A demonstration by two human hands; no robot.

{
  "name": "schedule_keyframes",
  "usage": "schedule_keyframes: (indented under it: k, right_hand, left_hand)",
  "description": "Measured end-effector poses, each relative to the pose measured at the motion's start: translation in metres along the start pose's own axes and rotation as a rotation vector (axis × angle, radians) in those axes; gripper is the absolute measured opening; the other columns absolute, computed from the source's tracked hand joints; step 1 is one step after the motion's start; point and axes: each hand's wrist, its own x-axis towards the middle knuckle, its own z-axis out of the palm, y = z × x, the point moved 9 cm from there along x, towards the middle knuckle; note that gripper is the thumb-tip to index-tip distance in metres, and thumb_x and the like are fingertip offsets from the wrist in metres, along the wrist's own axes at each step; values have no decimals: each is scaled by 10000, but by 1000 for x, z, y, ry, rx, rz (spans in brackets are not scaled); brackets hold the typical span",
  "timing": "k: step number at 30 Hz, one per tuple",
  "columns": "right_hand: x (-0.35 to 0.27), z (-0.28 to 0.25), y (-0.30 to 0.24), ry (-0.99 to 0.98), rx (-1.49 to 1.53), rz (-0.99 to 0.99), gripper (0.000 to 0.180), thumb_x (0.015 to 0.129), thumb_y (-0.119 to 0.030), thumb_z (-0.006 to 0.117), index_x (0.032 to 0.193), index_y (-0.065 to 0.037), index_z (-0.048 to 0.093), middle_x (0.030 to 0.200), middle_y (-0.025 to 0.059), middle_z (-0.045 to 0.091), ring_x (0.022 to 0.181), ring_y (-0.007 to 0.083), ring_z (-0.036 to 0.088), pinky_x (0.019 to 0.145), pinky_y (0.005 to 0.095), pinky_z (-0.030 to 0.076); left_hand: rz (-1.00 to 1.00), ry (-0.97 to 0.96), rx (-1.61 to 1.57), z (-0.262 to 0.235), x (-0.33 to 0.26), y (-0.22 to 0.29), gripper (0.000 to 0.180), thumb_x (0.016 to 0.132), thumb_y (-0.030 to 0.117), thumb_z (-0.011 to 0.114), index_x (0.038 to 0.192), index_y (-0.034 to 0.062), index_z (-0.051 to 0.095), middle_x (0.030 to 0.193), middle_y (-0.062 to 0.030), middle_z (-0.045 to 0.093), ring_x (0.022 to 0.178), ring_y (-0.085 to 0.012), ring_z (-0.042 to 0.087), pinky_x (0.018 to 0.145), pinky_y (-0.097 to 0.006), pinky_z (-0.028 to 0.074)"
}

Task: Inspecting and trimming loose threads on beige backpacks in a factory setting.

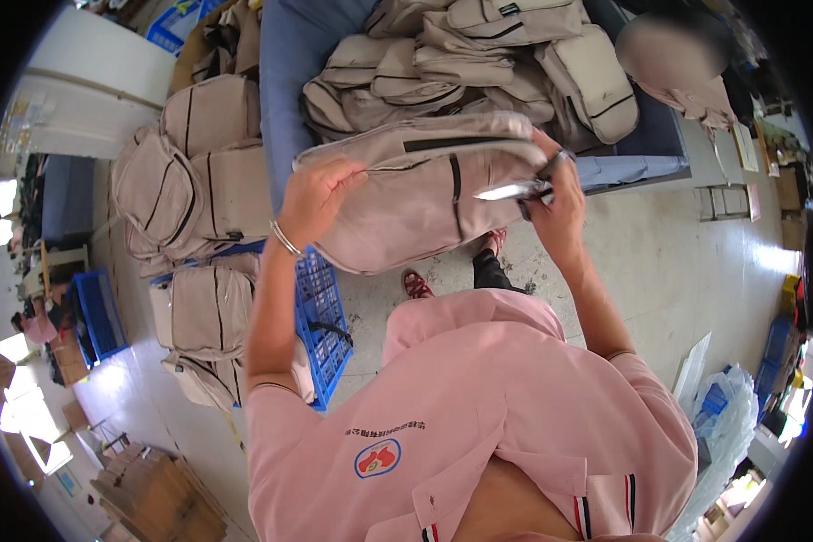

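Observation:
A beige backpack with dark zip lines is held up in front of me, tilted, above the floor. My left hand is closed on its left edge, fingers pinching the fabric near a zip. At the bag's right end, my right hand is closed around a pair of scissors. Their bright blades point left across the bag's front, by a dark vertical strip. Some fingers of that hand also reach the bag's upper right corner; their exact grip is partly hidden.
Beyond the backpack, a blue fabric-lined bin holds a heap of similar bags. More backpacks are stacked at left, by a blue plastic crate. Another person is at the far right. Cardboard lies lower left.

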Motion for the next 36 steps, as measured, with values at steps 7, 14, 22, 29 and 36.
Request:
schedule_keyframes:
  k: [7, 14, 22, 29, 36]
  right_hand:
    - [-22, 86, 65, -308, 257, 427, 280, 736, -44, 755, 928, -16, 553, 760, 159, 612, 731, 358, 581, 696, 365, 484]
    - [-84, 120, 162, -146, 568, 848, 306, 741, -148, 805, 854, -1, 561, 699, -4, 526, 662, 95, 457, 600, 292, 409]
    - [-82, 117, 191, -135, 694, 887, 265, 745, -125, 793, 826, -22, 563, 706, -28, 529, 659, 78, 467, 595, 264, 396]
    - [-75, 146, 202, -125, 1038, 1203, 244, 774, -30, 776, 854, -94, 554, 752, -14, 584, 654, 85, 552, 593, 231, 426]
    - [-65, 143, 215, -117, 1064, 1175, 255, 741, -39, 795, 838, -72, 561, 741, -7, 582, 649, 83, 534, 589, 259, 414]
  left_hand:
    - [377, -334, 334, 63, 74, 3, 115, 881, 199, 652, 922, 100, 693, 885, -55, 659, 904, -259, 622, 855, -372, 444]
    - [365, -217, 185, 148, 95, -12, 147, 791, 211, 733, 928, 179, 695, 922, 32, 649, 995, -183, 573, 930, -380, 375]
    - [83, -473, 238, 193, 105, -21, 108, 790, 265, 744, 881, 213, 718, 864, 56, 649, 921, -159, 558, 923, -383, 291]
    - [-27, -300, 164, 212, 139, -62, 89, 819, 251, 685, 775, 199, 743, 880, 22, 673, 940, -201, 565, 986, -446, 267]
    - [44, -242, 305, 179, 143, -66, 108, 847, 277, 680, 881, 182, 720, 926, 35, 663, 1054, -178, 566, 1118, -485, 172]
